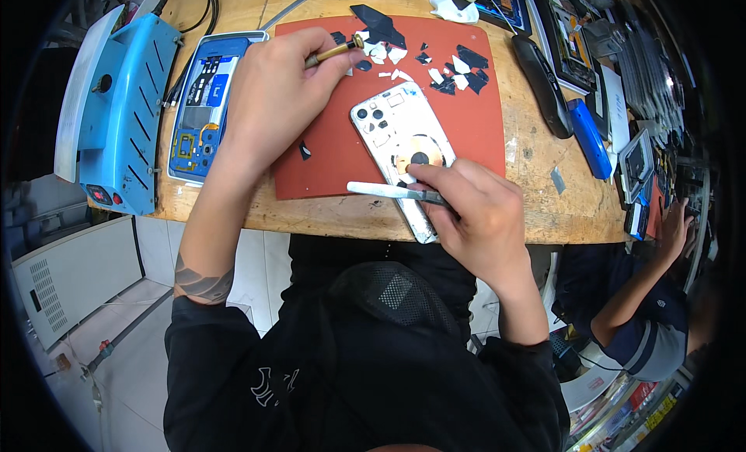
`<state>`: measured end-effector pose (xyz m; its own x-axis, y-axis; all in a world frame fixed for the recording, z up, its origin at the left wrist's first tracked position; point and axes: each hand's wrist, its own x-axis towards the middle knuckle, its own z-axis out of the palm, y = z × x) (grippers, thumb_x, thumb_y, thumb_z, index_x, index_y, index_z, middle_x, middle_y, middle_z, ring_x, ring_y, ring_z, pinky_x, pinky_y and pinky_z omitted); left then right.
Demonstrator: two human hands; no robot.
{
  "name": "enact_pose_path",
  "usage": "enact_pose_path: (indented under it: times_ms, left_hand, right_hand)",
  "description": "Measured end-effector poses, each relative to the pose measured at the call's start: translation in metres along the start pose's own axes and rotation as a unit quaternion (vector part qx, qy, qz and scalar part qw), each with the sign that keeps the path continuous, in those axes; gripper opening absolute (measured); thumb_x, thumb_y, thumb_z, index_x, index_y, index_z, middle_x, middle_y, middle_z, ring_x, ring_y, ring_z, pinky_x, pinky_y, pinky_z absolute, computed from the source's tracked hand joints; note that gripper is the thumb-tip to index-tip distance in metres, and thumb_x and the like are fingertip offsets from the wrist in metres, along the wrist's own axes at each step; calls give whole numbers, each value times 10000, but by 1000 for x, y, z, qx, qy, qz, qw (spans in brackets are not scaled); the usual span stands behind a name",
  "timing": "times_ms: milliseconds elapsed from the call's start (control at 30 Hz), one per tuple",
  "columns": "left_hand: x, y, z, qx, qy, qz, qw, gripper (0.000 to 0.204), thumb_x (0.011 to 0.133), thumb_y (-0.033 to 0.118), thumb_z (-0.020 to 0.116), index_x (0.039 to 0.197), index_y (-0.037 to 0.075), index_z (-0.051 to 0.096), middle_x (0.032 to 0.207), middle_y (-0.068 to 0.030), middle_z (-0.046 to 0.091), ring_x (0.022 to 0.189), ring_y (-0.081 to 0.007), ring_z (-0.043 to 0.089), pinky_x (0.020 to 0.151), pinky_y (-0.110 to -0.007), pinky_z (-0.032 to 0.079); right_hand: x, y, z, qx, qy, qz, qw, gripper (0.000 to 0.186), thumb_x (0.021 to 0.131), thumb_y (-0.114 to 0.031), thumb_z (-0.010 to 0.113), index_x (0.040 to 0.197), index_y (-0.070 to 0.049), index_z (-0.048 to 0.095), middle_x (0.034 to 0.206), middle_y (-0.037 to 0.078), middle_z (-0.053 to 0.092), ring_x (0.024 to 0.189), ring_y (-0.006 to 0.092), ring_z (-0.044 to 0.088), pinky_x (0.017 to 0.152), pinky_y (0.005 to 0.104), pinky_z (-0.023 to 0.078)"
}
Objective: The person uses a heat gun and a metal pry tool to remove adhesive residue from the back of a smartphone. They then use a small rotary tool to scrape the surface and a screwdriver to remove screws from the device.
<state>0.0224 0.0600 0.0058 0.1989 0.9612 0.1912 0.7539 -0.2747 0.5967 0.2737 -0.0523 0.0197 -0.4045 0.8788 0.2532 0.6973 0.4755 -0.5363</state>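
Black top point(334, 382), 2 black sleeves point(210, 335), white outline print point(273, 387) (chest); dark tattoo band point(203, 284), left forearm point(217, 226).

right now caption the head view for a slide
Right hand holds a slim tool across a white phone; left hand, a golden tool.

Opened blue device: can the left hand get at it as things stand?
Likely yes: left hand is beside the blue device, nothing visible between them, though the brass-coloured tool it holds may need setting down.
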Motion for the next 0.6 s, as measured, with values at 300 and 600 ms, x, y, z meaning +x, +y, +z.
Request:
enact_pose_path:
  times_ms: [300, 600]
  left_hand:
    - [1, -6, -2, -148, 85, 50, 984, 205, 1010, 185, 718, 1051, -9, 770, 783, -143, 735, 618, -169, 643, 607, -343, 493]
    - [-59, 20, 1, -140, -149, 207, 957, 405, 800, 40, 840, 1196, 122, 813, 850, -73, 782, 703, -220, 741, 587, -354, 529]
  right_hand:
    - [24, 25, 2, -44, 120, 94, 987, 285, 924, 5, 704, 1202, -28, 755, 909, 170, 765, 760, 259, 760, 695, 375, 574]
    - [-34, -18, -4, -3, 114, 30, 993, 259, 810, -22, 864, 1060, -43, 801, 742, 90, 680, 634, 250, 664, 581, 349, 495]
